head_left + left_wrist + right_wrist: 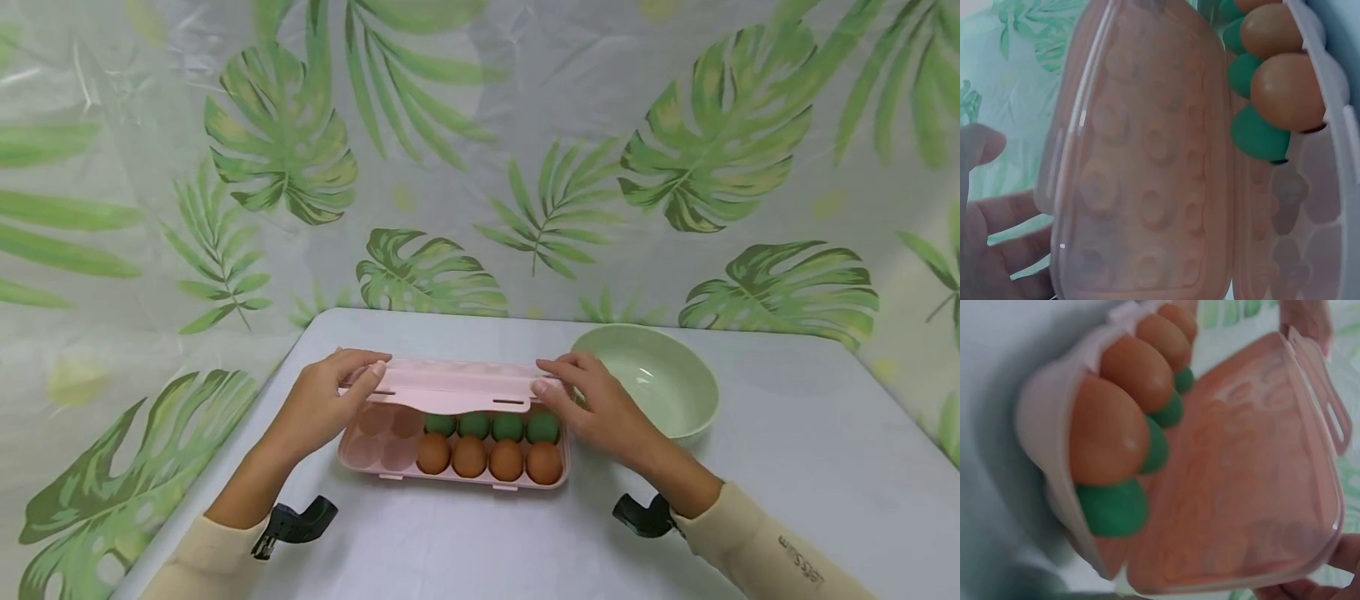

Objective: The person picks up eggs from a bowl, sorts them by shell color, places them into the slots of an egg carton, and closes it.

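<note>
A pink plastic egg carton (453,472) lies lengthwise before me, its lid (450,385) tilted partway up. Several brown eggs (469,458) fill the front row, with several green eggs (507,426) behind them; the cups at the left end are bare. My left hand (330,402) is at the lid's left end. In the left wrist view its thumb (986,145) stands off the lid while the fingers pass behind it. At the opposite end my right hand (600,406) touches the lid, its fingertips (1342,555) on the outer side of the corner.
A light green bowl (645,379) stands behind the right hand, close to the carton's right end. The white table (465,550) meets a leaf-patterned sheet (540,183) along its far edge. A black wrist mount (303,521) sits on each forearm.
</note>
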Available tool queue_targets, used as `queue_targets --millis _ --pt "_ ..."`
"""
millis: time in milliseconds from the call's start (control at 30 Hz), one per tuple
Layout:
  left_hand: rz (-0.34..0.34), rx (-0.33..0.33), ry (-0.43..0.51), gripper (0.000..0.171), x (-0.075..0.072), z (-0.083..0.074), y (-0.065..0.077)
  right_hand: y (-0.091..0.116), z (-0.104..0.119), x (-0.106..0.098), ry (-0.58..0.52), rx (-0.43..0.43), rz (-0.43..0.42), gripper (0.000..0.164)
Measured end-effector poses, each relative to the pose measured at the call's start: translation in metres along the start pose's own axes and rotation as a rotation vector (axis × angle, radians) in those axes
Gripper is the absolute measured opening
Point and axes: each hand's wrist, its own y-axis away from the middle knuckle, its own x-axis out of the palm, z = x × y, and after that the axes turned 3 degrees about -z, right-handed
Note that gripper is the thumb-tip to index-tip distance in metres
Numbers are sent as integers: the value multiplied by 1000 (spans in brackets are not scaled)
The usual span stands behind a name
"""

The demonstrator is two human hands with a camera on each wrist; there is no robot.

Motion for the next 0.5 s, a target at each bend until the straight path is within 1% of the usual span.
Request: queue_targets --millis 67,167,233,333,500 --pt "27 -3 13 39 0 -2 7 7 0 5 -6 -34 14 47" --pt "55 18 30 38 3 -2 16 17 1 13 7 -68 22 49" --pt "64 38 24 37 5 -2 21 24 2 19 24 -86 23 50" --pt "65 77 -10 35 9 1 29 32 2 27 52 -125 21 50" --pt "66 156 -75 35 17 5 39 40 0 40 119 -200 -17 51"
